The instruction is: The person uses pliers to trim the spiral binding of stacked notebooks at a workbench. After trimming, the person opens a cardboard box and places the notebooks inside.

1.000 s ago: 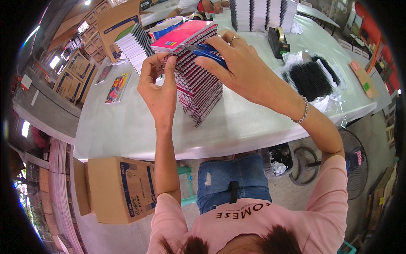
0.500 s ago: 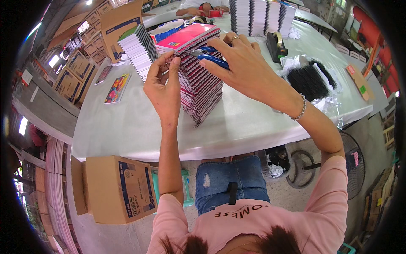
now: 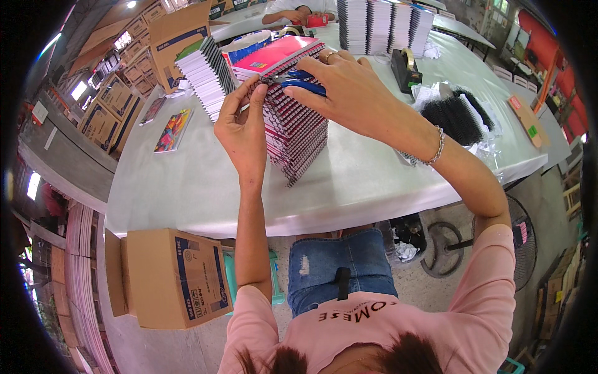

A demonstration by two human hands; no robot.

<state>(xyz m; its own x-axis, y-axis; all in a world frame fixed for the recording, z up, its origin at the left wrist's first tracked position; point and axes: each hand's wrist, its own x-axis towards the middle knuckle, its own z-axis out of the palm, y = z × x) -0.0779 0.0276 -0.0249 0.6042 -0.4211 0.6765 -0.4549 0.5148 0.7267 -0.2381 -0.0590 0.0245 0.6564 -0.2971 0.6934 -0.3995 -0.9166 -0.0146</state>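
- Your left hand (image 3: 244, 134) is raised at the near left corner of the notebook stack (image 3: 296, 134), thumb and index finger brought nearly together there; you cannot tell from this view whether they pinch the coil end.
- Your right hand (image 3: 355, 90) has its fingers (image 3: 309, 66) closed around the blue-handled pliers (image 3: 305, 87), whose tips point left and meet the same corner, close to your left fingertips. How far the tips are open is too small to tell.
- The notebooks stand piled on the white surface (image 3: 374, 171) in front of you, coil edges toward you, a pink-covered notebook (image 3: 277, 53) on top.
- Left of your pile leans a white stack with black coils (image 3: 207, 78); a colourful booklet (image 3: 172, 131) lies farther left.
- To your right are a black tape dispenser (image 3: 407, 75) and a bundle of black coils (image 3: 455, 119) on clear plastic.
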